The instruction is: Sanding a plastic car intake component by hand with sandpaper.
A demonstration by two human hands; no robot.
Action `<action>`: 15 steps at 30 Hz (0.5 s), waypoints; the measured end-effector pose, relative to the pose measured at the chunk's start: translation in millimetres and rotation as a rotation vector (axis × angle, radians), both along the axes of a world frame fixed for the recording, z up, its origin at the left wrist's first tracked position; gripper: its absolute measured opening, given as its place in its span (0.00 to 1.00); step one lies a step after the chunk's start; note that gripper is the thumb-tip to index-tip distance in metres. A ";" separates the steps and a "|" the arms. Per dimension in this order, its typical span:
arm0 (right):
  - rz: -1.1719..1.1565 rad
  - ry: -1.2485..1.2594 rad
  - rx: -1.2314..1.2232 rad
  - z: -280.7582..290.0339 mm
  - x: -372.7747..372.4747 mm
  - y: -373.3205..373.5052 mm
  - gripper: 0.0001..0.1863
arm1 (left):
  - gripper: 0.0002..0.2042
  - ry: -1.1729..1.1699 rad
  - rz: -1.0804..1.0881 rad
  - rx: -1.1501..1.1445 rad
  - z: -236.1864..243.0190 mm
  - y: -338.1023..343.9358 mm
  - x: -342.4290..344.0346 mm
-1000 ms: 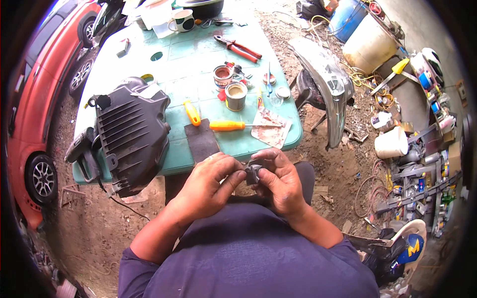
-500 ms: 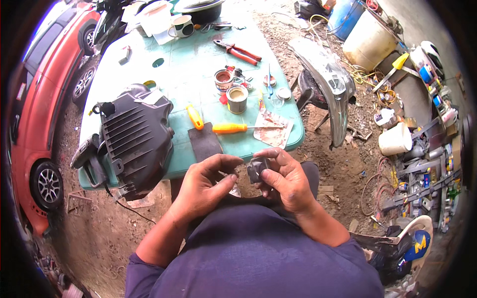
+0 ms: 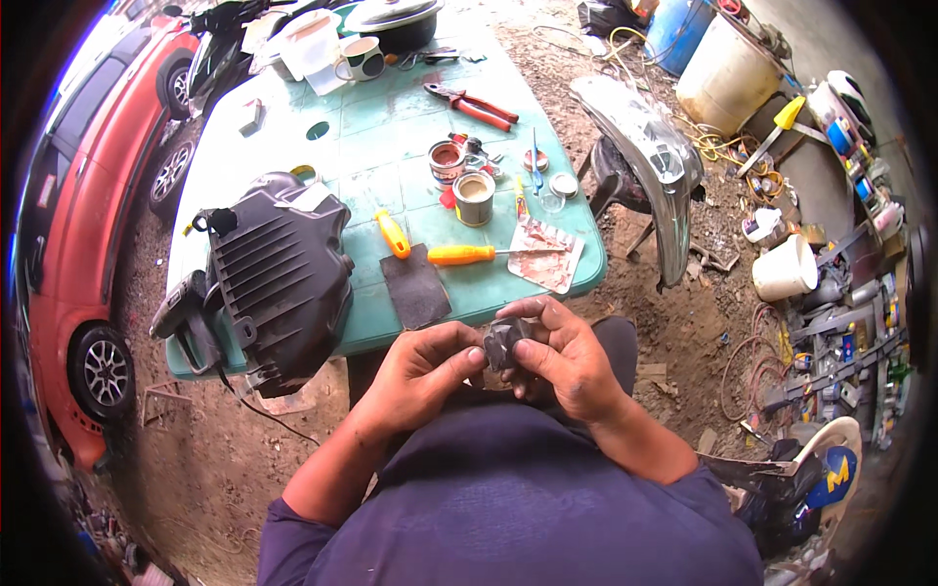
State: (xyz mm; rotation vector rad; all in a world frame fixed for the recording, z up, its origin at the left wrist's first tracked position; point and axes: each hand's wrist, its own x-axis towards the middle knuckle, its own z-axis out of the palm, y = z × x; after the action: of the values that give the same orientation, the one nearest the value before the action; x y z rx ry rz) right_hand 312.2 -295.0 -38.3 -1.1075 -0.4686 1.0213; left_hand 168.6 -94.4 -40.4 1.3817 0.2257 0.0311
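1. Since the earlier frame our hands have barely shifted; both stay together just off the near edge of the table, over our lap, and the small dark part sits a little more upright between them.
2. Our left hand has its fingers curled, thumb and forefinger pressed against the left side of the small dark part; our right hand wraps it from the right, fingers closed around it from above and behind; so both hands are clamped on the same piece.
3. We see the part as grey-black and blocky; its finer shape is too small to tell.
4. On the table's near edge, just beyond our hands, lies a dark sheet of sandpaper; to its right an orange-handled screwdriver points toward a worn blister pack at the near right corner.
5. Toward the near left corner a large black ribbed plastic housing overhangs the edge; a short yellow-handled tool lies between it and the screwdriver.
6. Mid-table stand two small open tins, close together; further back lie red-handled pliers; at the far edge a mug and a white container.
7. A red car stands left of the table; a white bucket sits on the ground to the right.
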 end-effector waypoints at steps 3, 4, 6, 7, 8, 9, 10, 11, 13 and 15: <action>0.019 0.036 0.019 -2.7 1.1 1.4 0.19 | 0.09 -0.001 -0.002 -0.080 -6.1 0.1 -2.6; 0.021 0.027 0.027 -4.8 1.2 1.9 0.19 | 0.09 -0.012 0.005 -0.096 -10.4 0.3 -2.9; 0.022 0.018 0.037 -5.5 0.1 2.0 0.19 | 0.09 -0.023 0.011 -0.110 -10.5 -2.1 -3.7; 0.022 -0.026 0.037 -5.3 -0.7 1.9 0.20 | 0.09 -0.029 0.030 -0.155 -7.8 -5.6 -3.2; 0.021 -0.070 0.037 -5.6 -1.5 2.1 0.20 | 0.09 -0.035 0.050 -0.199 -6.4 -7.4 -3.5; 0.022 -0.070 0.040 -6.3 -2.3 3.1 0.20 | 0.09 -0.035 0.050 -0.197 -8.7 -6.0 -5.1; 0.011 -0.101 0.047 -6.2 -3.5 4.1 0.20 | 0.09 -0.003 0.041 -0.127 -12.0 -3.6 -6.8; 0.001 -0.132 0.055 -6.1 -4.2 4.8 0.20 | 0.09 0.029 0.031 -0.057 -14.2 -2.2 -8.0; 0.016 -0.120 0.058 -8.5 -3.4 4.1 0.20 | 0.09 0.026 0.036 -0.058 -14.7 -2.0 -9.1; 0.031 -0.108 0.061 -9.0 -2.8 3.3 0.20 | 0.09 0.023 0.039 -0.061 -16.9 -2.4 -10.8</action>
State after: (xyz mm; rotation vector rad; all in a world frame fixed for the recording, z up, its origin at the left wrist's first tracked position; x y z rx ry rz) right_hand 309.4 -291.7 -47.3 -1.1078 -0.6015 0.9711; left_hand 157.8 -96.9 -57.3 1.3175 0.2709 0.0403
